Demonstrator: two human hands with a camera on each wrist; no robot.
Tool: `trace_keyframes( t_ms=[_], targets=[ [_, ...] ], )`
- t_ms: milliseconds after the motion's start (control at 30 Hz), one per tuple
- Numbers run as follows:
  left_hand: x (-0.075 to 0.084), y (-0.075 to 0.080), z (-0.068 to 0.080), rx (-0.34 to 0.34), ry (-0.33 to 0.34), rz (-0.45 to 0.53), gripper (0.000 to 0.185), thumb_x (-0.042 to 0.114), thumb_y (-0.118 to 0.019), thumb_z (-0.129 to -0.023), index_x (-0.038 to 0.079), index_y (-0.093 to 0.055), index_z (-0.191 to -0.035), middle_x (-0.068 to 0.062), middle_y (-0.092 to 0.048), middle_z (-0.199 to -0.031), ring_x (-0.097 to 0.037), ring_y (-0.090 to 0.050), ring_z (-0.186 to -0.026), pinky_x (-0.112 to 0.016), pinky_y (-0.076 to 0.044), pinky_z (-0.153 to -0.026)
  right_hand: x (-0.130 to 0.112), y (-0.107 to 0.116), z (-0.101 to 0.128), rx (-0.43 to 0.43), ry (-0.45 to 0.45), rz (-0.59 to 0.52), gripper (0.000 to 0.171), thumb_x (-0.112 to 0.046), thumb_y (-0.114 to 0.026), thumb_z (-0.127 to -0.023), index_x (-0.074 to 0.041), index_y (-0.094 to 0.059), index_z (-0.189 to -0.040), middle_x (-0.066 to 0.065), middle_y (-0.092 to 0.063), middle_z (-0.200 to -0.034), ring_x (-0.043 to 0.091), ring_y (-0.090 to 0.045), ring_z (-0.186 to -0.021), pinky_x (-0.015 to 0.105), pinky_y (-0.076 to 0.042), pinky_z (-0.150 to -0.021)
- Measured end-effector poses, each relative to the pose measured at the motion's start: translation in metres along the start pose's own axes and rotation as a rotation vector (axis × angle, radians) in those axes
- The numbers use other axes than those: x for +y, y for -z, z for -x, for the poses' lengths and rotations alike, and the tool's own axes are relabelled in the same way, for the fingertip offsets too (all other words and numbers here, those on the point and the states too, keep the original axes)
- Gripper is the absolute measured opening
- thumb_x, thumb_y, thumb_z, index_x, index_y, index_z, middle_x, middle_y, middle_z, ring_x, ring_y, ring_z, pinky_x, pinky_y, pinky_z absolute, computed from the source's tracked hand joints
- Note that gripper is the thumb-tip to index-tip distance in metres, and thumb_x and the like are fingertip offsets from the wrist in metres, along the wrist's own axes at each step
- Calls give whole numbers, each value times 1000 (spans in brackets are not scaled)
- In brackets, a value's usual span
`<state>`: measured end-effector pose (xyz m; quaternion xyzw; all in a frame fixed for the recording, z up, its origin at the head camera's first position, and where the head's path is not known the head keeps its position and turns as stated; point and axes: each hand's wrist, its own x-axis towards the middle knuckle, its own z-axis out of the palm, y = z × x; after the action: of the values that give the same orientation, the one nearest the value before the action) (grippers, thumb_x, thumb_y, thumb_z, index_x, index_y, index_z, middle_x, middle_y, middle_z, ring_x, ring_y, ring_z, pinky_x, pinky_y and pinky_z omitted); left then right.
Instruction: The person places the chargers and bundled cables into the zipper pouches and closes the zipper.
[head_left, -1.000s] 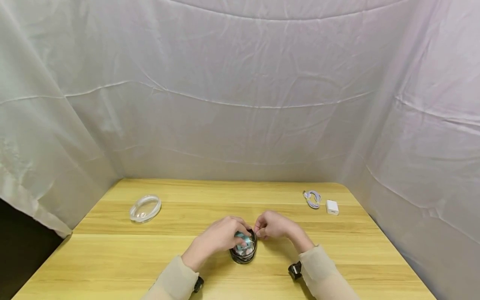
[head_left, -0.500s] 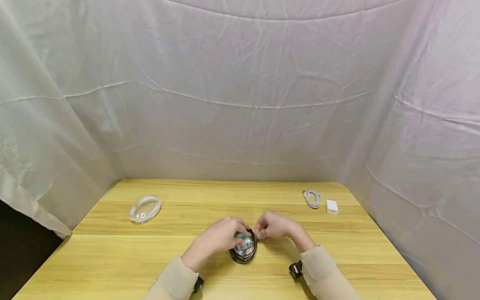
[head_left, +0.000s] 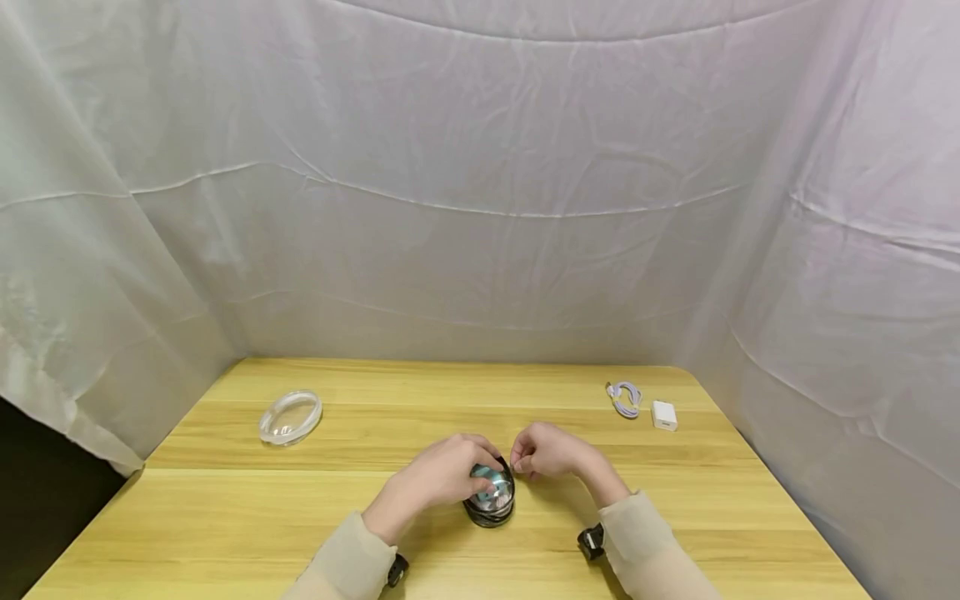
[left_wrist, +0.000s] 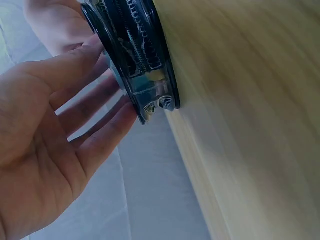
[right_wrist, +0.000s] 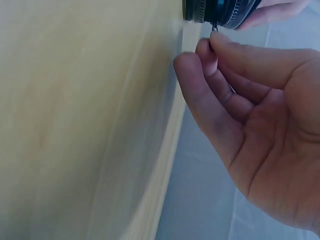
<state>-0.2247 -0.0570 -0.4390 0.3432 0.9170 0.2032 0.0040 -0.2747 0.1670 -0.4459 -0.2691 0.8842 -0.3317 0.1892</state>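
Note:
A round black zippered case point(head_left: 491, 504) with a clear top and something teal inside sits on the wooden table point(head_left: 262, 517) near its front middle. My left hand point(head_left: 442, 475) covers the case from the left. In the left wrist view its fingers point(left_wrist: 107, 137) lie fairly straight against the case point(left_wrist: 132, 55). My right hand point(head_left: 546, 454) is just right of the case. In the right wrist view its thumb and forefinger point(right_wrist: 207, 52) pinch the small zipper pull point(right_wrist: 214, 27) at the rim of the case point(right_wrist: 220, 11).
A clear round dish point(head_left: 290, 416) lies at the back left of the table. A coiled white cable point(head_left: 625, 397) and a white charger block point(head_left: 664, 414) lie at the back right. White cloth hangs behind and on both sides.
The top of the case has come down flatter over its contents. Both hands stay almost where they were.

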Motion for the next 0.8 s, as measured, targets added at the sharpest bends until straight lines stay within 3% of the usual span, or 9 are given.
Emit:
trace_keyframes(
  t_ms=[367, 800],
  targets=[
    [4, -2, -1, 12, -81, -47, 30, 16, -84, -88, 17, -80, -117, 4, -70, -125, -15, -65, -117, -29, -54, -100, 3, -1, -4, 59, 6, 66, 16, 5, -68, -95, -7, -69, -85, 1, -66, -77, 18, -63, -68, 26, -54, -60],
    [6, -4, -1, 24, -49, -48, 28, 19, -86, -87, 20, -81, -114, 9, -70, -119, -12, -64, -112, -27, -56, -93, 4, 1, -2, 30, 6, 26, 16, 7, -67, -95, -5, -69, -85, 2, -66, -78, 18, -64, -69, 36, -60, -64]
  ],
)
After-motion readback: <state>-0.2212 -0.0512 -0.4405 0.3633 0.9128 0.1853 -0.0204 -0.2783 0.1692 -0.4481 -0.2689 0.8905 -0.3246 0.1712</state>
